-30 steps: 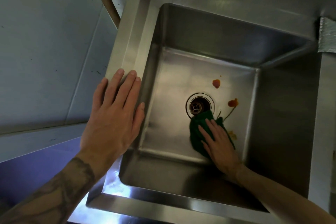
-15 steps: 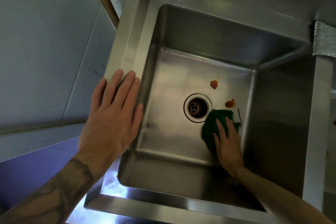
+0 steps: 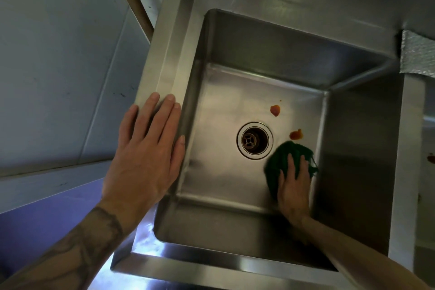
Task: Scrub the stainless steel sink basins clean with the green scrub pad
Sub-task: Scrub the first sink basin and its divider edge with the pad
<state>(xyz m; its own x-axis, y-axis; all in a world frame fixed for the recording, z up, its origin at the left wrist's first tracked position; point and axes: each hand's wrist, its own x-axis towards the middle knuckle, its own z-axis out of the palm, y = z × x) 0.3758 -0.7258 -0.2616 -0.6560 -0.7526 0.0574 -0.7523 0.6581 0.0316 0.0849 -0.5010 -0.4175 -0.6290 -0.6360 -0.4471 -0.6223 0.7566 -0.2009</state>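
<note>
Left hand (image 3: 146, 155) lies flat on the sink (image 3: 164, 66) rim at 9 o'clock, grip released, probably just bracing the lean-in. Drain (image 3: 255, 143) sits dead centre. Far stain (image 3: 275, 110) is at its 1 o'clock and near stain (image 3: 296, 134) at 2, both unscrubbed. Pad (image 3: 280, 155) is on the basin floor at 4 o'clock. Right hand (image 3: 294, 186) presses it with flat fingers, grip released, so the push goes straight down.
</note>
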